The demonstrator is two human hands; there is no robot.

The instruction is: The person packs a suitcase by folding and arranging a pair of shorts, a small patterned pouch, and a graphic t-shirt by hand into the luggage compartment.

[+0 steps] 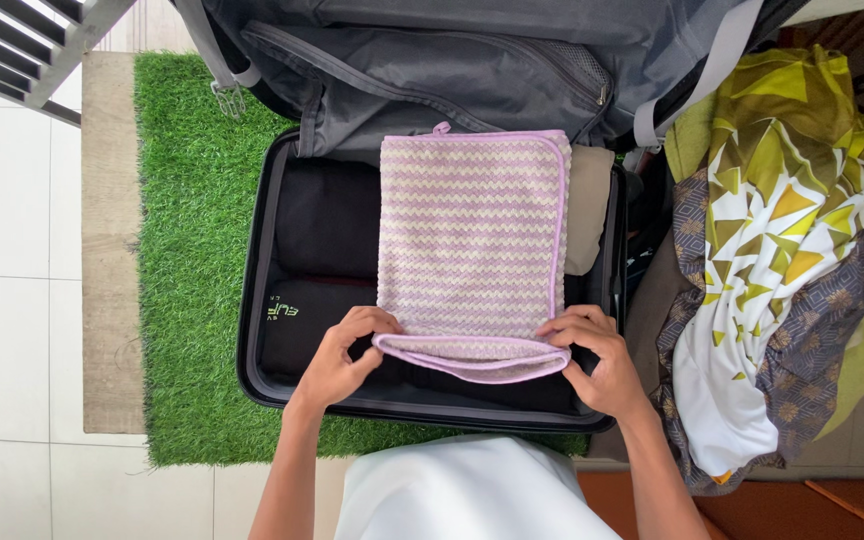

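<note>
Both hands, left hand (pixel 337 360), right hand (pixel 597 365), grip closed pinching towel (pixel 467 240) near edge, suitcase (pixel 252 330) seemingly roomy.

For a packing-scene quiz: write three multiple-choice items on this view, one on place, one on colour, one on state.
1. Where does the folded towel lie?
A. in the open suitcase
B. on the tiled floor
C. on the heap of clothes

2. What colour are the towel's zigzag stripes?
A. red and black
B. lilac and cream
C. blue and green

3. What are the hands doing?
A. left hand and right hand both grip the towel's near fold
B. both hang free
C. one zips the lid

A: it rests on the packed clothes inside. B: visible pattern. A: fingers pinch each corner.
</note>
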